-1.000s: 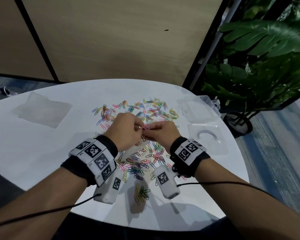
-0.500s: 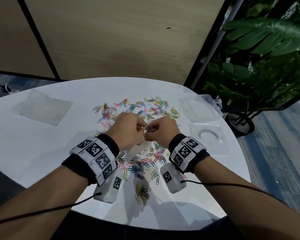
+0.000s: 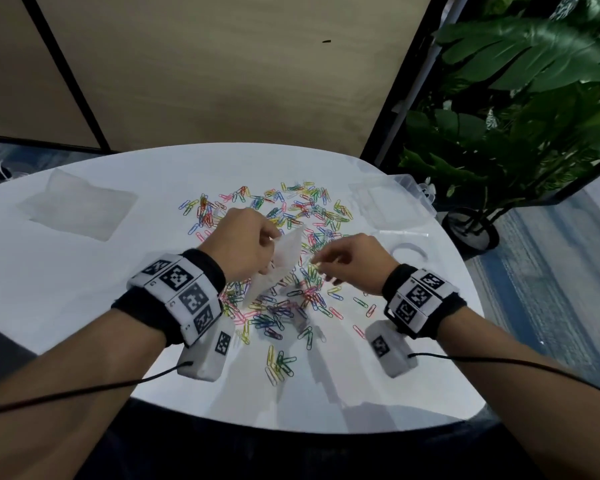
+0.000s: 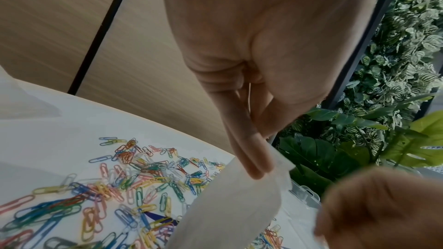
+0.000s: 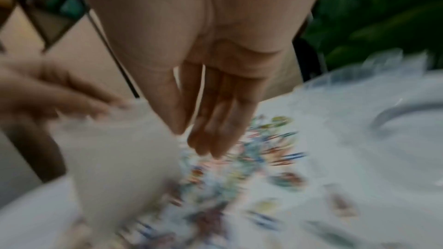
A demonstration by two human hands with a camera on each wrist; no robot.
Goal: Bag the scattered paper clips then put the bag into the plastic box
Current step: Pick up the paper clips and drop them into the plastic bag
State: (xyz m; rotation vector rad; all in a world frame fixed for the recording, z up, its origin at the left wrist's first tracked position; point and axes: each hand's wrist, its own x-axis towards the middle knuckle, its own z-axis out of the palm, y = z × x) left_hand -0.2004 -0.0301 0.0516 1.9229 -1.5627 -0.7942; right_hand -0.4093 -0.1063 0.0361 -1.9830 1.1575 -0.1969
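Over paper clips point(image 3: 284, 271), left hand point(image 3: 246, 247) pinching bag point(image 4: 230, 205), right-wrist view blurred

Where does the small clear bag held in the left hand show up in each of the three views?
Head: bag at centre, pinched by the left hand, hanging over the paper clips.
Left wrist: bag lower centre, under the fingertips.
Right wrist: bag lower left, blurred.
Shared landmark: the scatter of coloured paper clips on the white table.
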